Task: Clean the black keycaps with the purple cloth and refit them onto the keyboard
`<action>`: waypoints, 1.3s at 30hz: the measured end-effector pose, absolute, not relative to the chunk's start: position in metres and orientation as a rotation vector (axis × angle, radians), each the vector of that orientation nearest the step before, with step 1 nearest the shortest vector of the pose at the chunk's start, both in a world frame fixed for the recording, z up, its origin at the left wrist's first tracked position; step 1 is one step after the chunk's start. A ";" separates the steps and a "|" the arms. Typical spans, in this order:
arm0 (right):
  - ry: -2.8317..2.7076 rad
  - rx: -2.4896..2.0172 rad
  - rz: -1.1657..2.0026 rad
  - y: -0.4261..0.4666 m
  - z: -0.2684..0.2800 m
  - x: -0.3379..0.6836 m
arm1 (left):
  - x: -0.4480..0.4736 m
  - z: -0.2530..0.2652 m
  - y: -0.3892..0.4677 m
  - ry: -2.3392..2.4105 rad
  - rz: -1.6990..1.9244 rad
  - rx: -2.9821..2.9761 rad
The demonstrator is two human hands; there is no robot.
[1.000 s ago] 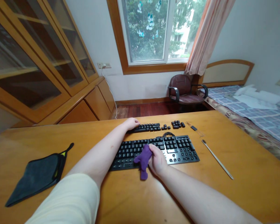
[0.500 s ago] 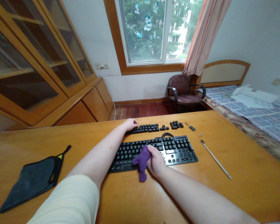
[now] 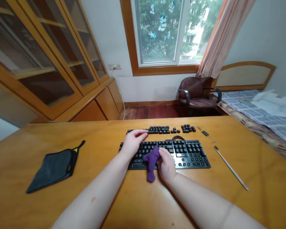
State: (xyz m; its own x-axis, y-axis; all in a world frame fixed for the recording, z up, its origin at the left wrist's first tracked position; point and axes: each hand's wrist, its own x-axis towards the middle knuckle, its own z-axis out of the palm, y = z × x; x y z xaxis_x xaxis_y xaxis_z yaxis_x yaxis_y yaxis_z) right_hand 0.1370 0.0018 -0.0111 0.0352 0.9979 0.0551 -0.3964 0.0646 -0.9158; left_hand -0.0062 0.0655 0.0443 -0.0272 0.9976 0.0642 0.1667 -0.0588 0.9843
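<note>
My right hand (image 3: 167, 163) is closed on a purple cloth (image 3: 153, 160), which hangs over the front part of a black keyboard (image 3: 193, 159). On the keyboard's right and front parts, bare key switches show where keycaps are off. My left hand (image 3: 134, 140) is above the keyboard's left side, thumb and fingers brought close together; whatever may be between them is hidden. Behind the keyboard, loose black keycaps (image 3: 158, 129) lie in rows, with a smaller group of keycaps (image 3: 187, 128) to the right. My left hand covers part of the leftmost row.
A thin stick brush (image 3: 231, 168) lies right of the keyboard, near a wire keycap puller (image 3: 205, 133). A dark folded cloth pouch (image 3: 53, 168) rests on the left of the wooden table (image 3: 138, 203). Beyond the table stands a brown armchair (image 3: 193, 90).
My left hand has drawn back from the loose keycaps to above the keyboard. The right hand keeps the purple cloth. The whole view has shifted a little.
</note>
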 end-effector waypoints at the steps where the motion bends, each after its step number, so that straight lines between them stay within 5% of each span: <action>1: -0.886 -0.869 1.324 0.001 -0.011 0.138 | -0.005 0.042 0.048 1.348 1.194 1.392; 21: -1.040 -0.812 1.585 0.004 -0.007 0.138 | -0.012 0.031 -0.011 1.278 1.240 1.586; 39: -1.318 -0.900 1.274 0.005 -0.004 0.146 | -0.009 0.017 -0.008 1.282 1.315 1.626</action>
